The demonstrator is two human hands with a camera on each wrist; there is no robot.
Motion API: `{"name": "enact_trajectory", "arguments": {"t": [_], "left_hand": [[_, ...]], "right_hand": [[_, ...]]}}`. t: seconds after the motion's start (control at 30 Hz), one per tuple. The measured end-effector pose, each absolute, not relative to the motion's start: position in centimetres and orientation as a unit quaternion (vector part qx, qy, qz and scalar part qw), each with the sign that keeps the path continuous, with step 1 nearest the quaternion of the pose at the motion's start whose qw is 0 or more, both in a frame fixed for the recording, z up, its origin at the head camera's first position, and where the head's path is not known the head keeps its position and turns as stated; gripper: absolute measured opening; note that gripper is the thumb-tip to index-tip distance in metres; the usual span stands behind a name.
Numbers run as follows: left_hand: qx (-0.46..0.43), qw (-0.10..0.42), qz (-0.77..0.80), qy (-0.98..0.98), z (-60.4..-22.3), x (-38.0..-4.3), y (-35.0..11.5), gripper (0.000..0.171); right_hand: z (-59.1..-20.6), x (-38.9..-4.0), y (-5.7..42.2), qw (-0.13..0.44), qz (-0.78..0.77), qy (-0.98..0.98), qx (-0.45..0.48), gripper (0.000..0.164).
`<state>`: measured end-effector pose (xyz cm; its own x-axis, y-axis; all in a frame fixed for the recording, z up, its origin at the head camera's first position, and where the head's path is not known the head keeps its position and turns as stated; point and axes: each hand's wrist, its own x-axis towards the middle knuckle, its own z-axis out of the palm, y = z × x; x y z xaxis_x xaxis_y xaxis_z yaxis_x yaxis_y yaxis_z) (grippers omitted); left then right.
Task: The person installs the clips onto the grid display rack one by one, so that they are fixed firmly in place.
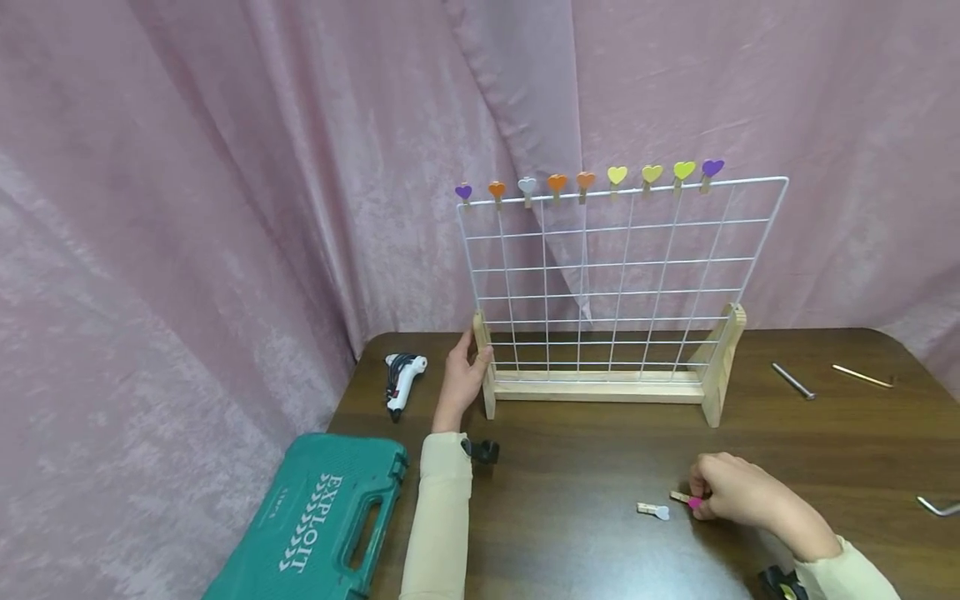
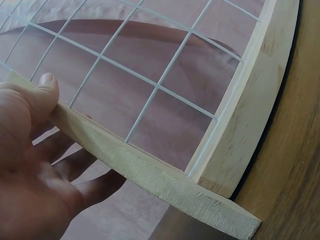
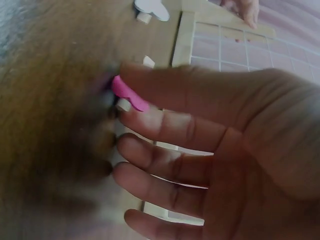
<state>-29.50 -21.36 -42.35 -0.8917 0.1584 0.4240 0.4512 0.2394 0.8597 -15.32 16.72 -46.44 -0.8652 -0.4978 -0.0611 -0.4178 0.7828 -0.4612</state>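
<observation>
A white wire grid (image 1: 622, 292) stands upright in a wooden stand (image 1: 600, 390). Along its top bar sit several small heart clothespins, among them a purple one (image 1: 712, 168), an orange one (image 1: 557, 183) and a yellow one (image 1: 617, 176). My left hand (image 1: 462, 375) grips the stand's left upright (image 2: 150, 172), thumb on one side and fingers on the other. Low over the table at the right, my right hand (image 1: 738, 492) pinches a clothespin with a pink heart (image 3: 129, 94) between thumb and index finger. Beside it lies a clothespin with a white heart (image 1: 654, 510).
A green tool case (image 1: 337, 467) lies at the front left, and a white glue gun (image 1: 405, 382) lies behind it. On the right of the brown table (image 1: 555, 500) are a metal bolt (image 1: 793, 381), a thin brass-coloured rod (image 1: 862, 376) and a bent metal rod (image 1: 937, 507). Pink curtains (image 1: 225, 208) hang behind.
</observation>
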Motion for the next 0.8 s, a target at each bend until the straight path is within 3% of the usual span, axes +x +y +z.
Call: {"name": "enact_trajectory", "arguments": {"t": [0.43,0.63,0.8], "left_hand": [[-0.176,0.125,-0.585,-0.782,-42.8,-29.1,-21.7,0.047],[-0.194,0.124,-0.583,-0.779,-42.7,-29.2,-21.4,0.05],[-0.199,0.128,-0.581,-0.779,-42.5,-29.4,-21.5,0.049]], "right_hand": [[-46.2,-15.3,16.6,0.046,-0.227,0.933,-0.275,0.029],[-45.3,-15.8,17.2,-0.075,-0.286,0.885,-0.36,0.028],[-43.3,-15.9,18.1,-0.16,-0.306,0.871,-0.348,0.023]]}}
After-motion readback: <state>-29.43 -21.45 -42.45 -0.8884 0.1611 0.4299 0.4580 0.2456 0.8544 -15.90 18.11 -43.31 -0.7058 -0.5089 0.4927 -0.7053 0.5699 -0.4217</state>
